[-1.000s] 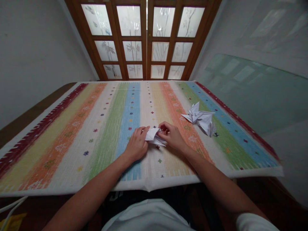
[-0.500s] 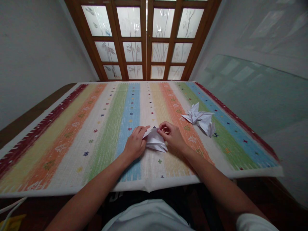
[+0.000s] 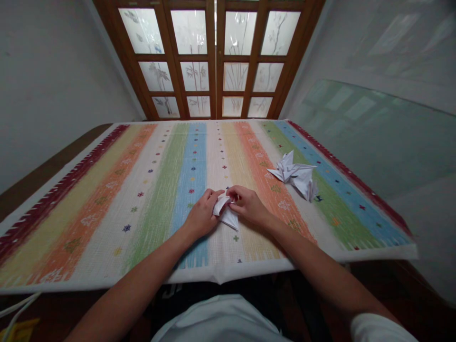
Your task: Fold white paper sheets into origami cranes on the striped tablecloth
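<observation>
Between my two hands is a piece of folded white paper (image 3: 229,218), with pointed flaps toward me and its upper part bent open. My left hand (image 3: 204,213) is closed on the paper's left side, fingertips at its top edge. On the upper right side, my right hand (image 3: 248,204) pinches the paper between thumb and fingers. The fingers hide part of the folds. Farther off to the right lie folded white paper figures (image 3: 295,175), clustered together and looking like origami cranes; they touch neither hand.
A striped, colourful cloth (image 3: 153,190) covers the table, its near edge just in front of my body. Wooden doors with glass panes (image 3: 216,61) stand behind the table. A glass sheet (image 3: 377,133) leans at the right wall. White cables (image 3: 19,304) hang at lower left.
The paper has turned and its upper part is now bent open, with the pointed flaps swung left. My right hand has shifted slightly left, closer to my left hand.
</observation>
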Motion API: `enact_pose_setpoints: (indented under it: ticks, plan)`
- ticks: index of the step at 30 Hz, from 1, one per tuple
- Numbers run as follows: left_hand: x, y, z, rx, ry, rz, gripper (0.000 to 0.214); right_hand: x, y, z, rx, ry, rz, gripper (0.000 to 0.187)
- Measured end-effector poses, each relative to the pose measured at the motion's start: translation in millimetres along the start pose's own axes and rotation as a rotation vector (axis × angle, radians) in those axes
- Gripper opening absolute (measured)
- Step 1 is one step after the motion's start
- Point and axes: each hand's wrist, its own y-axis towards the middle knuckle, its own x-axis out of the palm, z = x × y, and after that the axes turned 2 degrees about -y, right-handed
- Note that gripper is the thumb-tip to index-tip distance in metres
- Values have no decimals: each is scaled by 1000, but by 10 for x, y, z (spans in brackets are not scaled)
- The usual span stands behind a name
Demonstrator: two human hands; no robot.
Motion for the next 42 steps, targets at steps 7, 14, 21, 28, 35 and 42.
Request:
enact_pose_setpoints:
  ticks: [7,14,21,28,35,42]
  plan:
    - [-10,20,-24,29,-2,122,31,22,-25,-18,-111,46,-30,28]
    - [-42,11,-14,-21,-46,121,45,-6,-51,-61,-32,184,-156,55]
    - [-63,5,45,-17,-74,33,50,-31,-6,-62,63,153,-104,31]
    - [-114,-4,97,17,-26,-60,36,-29,17,29,25,60,-57,21]
    - [-146,-25,107,132,13,-242,16,-123,-3,96,4,-98,-202,31]
    - [-85,-21,-8,79,-43,-174,25,-117,-43,74,40,-178,-197,31]
